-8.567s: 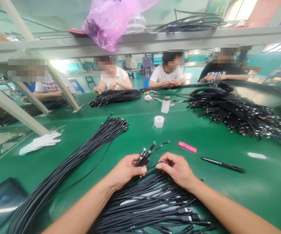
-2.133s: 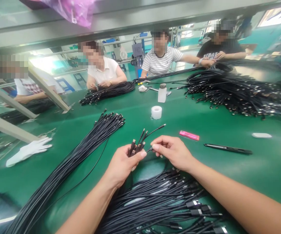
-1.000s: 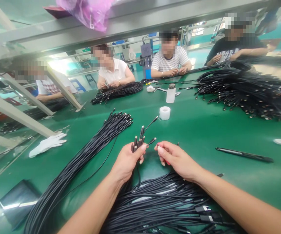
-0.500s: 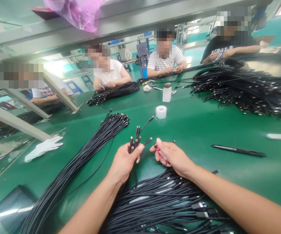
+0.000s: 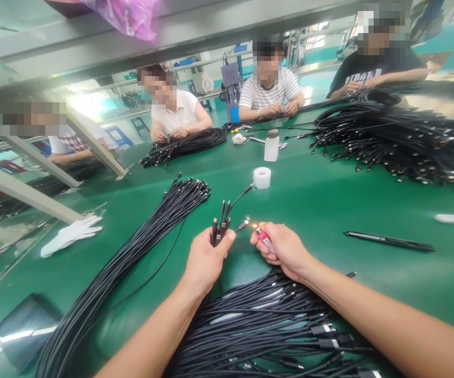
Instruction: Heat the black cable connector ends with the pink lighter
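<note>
Several black cable ends (image 5: 221, 226) stand up out of my left hand (image 5: 207, 257), which is closed around them. One connector (image 5: 243, 226) points right, toward a small flame. In my right hand (image 5: 286, 249), closed around it, is a pink and white lighter (image 5: 264, 239) with a flame at its tip, a short gap from that connector. Beneath both forearms lies a spread of black cables (image 5: 258, 325). A long cable bundle (image 5: 132, 262) runs along the left side.
On the green table (image 5: 329, 205) are a white tape roll (image 5: 261, 178), a white bottle (image 5: 271, 147), a black pen (image 5: 388, 241), a white glove (image 5: 71, 236) and a large cable pile (image 5: 388, 136). Several people sit across, handling cables. A metal frame (image 5: 49, 163) stands left.
A flame has appeared at the lighter, which was unlit before. My right thumb has moved down on it. My left hand has shifted slightly to the right, still holding the cables.
</note>
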Demonstrator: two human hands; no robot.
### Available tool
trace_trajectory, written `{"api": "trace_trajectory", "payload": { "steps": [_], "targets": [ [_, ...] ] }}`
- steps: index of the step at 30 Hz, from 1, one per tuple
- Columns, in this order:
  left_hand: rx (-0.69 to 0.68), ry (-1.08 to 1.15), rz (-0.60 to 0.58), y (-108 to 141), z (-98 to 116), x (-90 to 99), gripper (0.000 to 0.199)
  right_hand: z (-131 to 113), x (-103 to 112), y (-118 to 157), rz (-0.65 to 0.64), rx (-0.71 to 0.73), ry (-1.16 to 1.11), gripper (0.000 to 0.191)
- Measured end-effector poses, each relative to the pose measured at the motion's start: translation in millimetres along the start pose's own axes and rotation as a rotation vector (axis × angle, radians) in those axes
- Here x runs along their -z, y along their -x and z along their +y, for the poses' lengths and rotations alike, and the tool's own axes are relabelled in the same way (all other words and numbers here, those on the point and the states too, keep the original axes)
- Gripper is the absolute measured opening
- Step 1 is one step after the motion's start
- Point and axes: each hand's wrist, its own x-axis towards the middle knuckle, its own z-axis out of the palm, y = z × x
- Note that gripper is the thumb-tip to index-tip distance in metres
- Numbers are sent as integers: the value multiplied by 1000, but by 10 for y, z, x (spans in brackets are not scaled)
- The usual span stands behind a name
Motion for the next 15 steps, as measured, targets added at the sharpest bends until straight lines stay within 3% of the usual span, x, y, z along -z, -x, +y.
{"api": "trace_trajectory", "payload": {
  "steps": [9,15],
  "targets": [
    [-11,8,-25,11,1,-8,32,4,-18,2,-16,-5,-27,35],
    [-27,-5,-59,17,-15,-5,32,35,-65,-6,-60,-8,68,40]
  ]
}}
